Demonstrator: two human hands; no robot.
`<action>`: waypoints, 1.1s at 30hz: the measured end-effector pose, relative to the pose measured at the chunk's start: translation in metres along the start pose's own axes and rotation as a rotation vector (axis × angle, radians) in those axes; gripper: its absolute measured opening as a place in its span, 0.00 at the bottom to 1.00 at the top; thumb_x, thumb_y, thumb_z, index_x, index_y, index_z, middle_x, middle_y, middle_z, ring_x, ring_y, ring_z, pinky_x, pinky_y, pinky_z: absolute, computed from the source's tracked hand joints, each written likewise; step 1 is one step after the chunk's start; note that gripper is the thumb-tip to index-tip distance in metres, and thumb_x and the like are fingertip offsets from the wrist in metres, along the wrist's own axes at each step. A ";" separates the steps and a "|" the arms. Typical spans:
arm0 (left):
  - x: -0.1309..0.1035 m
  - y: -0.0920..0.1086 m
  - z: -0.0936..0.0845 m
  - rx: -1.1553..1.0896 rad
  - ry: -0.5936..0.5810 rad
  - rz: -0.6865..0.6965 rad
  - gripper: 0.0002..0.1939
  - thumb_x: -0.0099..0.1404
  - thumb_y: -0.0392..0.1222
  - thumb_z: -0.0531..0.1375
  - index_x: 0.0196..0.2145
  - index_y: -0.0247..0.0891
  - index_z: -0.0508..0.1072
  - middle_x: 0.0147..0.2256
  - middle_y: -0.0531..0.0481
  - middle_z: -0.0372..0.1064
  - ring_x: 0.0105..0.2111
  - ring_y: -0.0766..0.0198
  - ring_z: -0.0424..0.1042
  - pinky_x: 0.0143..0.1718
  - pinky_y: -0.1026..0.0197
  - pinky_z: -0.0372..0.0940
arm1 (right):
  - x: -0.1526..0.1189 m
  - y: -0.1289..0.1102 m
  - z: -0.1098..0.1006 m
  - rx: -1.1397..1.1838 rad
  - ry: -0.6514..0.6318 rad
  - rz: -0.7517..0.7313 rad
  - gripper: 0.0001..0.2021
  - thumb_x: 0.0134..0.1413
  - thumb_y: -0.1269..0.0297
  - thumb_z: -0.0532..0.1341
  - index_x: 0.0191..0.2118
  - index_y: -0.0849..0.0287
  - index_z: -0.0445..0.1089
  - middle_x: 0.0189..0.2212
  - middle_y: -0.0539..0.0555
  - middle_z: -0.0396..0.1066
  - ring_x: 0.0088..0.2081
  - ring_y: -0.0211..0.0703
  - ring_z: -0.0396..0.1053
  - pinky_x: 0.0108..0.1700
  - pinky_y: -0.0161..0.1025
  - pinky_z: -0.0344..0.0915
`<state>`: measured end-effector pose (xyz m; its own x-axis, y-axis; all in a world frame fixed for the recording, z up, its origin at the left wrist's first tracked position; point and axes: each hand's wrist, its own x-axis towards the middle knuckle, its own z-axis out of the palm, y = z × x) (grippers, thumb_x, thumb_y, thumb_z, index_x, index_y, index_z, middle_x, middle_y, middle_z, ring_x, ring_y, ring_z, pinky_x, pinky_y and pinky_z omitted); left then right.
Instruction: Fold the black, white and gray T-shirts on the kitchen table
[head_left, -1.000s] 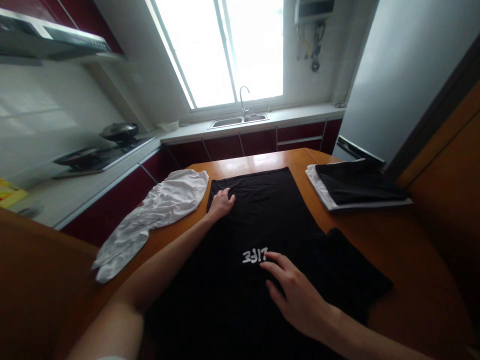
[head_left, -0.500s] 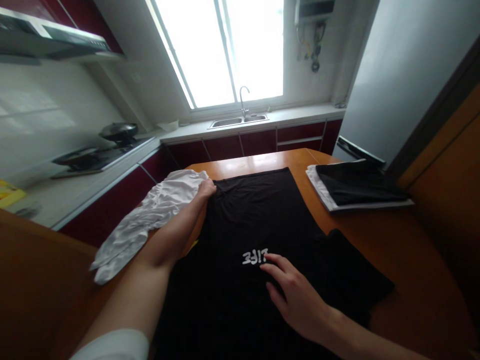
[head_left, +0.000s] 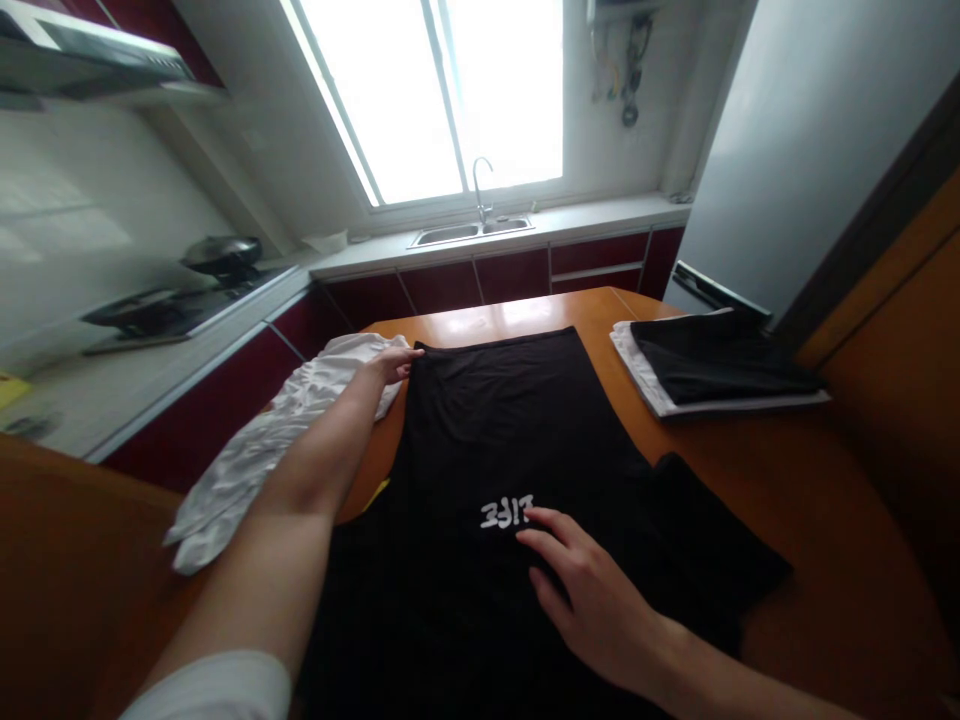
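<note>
A black shirt (head_left: 517,420) is spread on the wooden table (head_left: 525,314), its hem toward the window and white lettering on its front, seen upside down. At the shirt's far left corner, my left hand (head_left: 397,362) pinches the hem between closed fingertips. My right hand (head_left: 577,580) has its fingers apart over the shirt, beside the lettering, holding nothing. A crumpled white garment (head_left: 277,430) lies left of the shirt, partly behind my left arm. One dark sleeve reaches out to the right.
Folded black and white clothes (head_left: 712,365) are stacked at the table's right, near the fridge (head_left: 810,140). Beyond the table are a counter with a sink (head_left: 472,231) under the window and a stove (head_left: 187,305) with pans at the left.
My left hand has moved slightly left and away from me, drawing the shirt's far left corner outward and straightening the hem. My right hand has barely moved. The view has shifted a little.
</note>
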<state>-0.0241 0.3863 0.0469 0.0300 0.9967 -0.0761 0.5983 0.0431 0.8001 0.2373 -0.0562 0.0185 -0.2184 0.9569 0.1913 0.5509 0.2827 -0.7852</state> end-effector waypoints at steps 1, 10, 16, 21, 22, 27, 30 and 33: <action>-0.001 -0.001 0.001 -0.008 0.006 -0.004 0.12 0.66 0.46 0.68 0.40 0.36 0.73 0.29 0.46 0.74 0.30 0.60 0.75 0.33 0.57 0.73 | 0.000 0.000 0.000 0.002 0.003 0.000 0.22 0.62 0.72 0.57 0.60 0.54 0.69 0.64 0.58 0.63 0.64 0.50 0.63 0.66 0.51 0.62; -0.001 -0.006 0.012 0.137 0.139 0.090 0.16 0.73 0.42 0.61 0.55 0.33 0.70 0.49 0.43 0.71 0.42 0.60 0.75 0.42 0.54 0.74 | 0.002 0.000 -0.002 0.007 -0.003 0.012 0.23 0.62 0.72 0.57 0.61 0.51 0.68 0.64 0.56 0.63 0.64 0.50 0.62 0.67 0.51 0.61; -0.015 0.001 0.045 0.372 0.120 0.366 0.23 0.73 0.32 0.54 0.64 0.26 0.62 0.66 0.36 0.57 0.67 0.54 0.54 0.69 0.55 0.46 | 0.001 -0.001 -0.001 -0.003 -0.013 0.011 0.22 0.63 0.72 0.57 0.61 0.53 0.68 0.65 0.57 0.62 0.64 0.50 0.62 0.67 0.51 0.61; -0.035 -0.005 0.087 0.612 -0.144 0.430 0.31 0.74 0.55 0.51 0.69 0.38 0.59 0.71 0.40 0.47 0.72 0.48 0.44 0.70 0.41 0.40 | 0.001 -0.002 -0.003 -0.013 -0.021 0.017 0.22 0.63 0.71 0.56 0.61 0.53 0.68 0.64 0.57 0.62 0.64 0.49 0.62 0.67 0.50 0.61; -0.038 -0.006 0.091 0.682 -0.182 0.423 0.34 0.75 0.58 0.48 0.70 0.38 0.56 0.72 0.39 0.42 0.72 0.47 0.40 0.69 0.37 0.38 | 0.001 -0.002 -0.003 -0.011 -0.018 0.016 0.22 0.63 0.72 0.56 0.61 0.53 0.68 0.64 0.57 0.62 0.64 0.49 0.62 0.67 0.50 0.61; -0.042 -0.008 0.090 0.829 -0.167 0.489 0.37 0.74 0.64 0.39 0.74 0.44 0.45 0.74 0.44 0.34 0.73 0.47 0.33 0.69 0.34 0.35 | 0.002 -0.002 -0.003 -0.008 -0.003 0.004 0.22 0.62 0.73 0.57 0.61 0.53 0.68 0.64 0.57 0.63 0.64 0.49 0.62 0.67 0.50 0.62; -0.044 -0.006 0.088 0.854 -0.236 0.467 0.37 0.74 0.67 0.38 0.73 0.50 0.47 0.74 0.46 0.34 0.73 0.44 0.34 0.67 0.31 0.36 | 0.001 -0.002 -0.003 -0.007 0.003 -0.008 0.22 0.62 0.73 0.57 0.60 0.54 0.69 0.64 0.58 0.63 0.64 0.50 0.63 0.66 0.51 0.62; -0.047 -0.005 0.089 0.833 -0.204 0.507 0.37 0.74 0.67 0.38 0.73 0.50 0.46 0.74 0.46 0.35 0.73 0.44 0.34 0.67 0.30 0.36 | 0.000 -0.002 -0.002 0.004 0.022 -0.021 0.22 0.62 0.74 0.57 0.60 0.54 0.69 0.64 0.58 0.63 0.64 0.50 0.63 0.66 0.51 0.62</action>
<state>0.0423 0.3336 -0.0064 0.5280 0.8492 -0.0045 0.8453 -0.5251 0.0990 0.2377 -0.0563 0.0212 -0.2118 0.9520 0.2209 0.5434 0.3026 -0.7831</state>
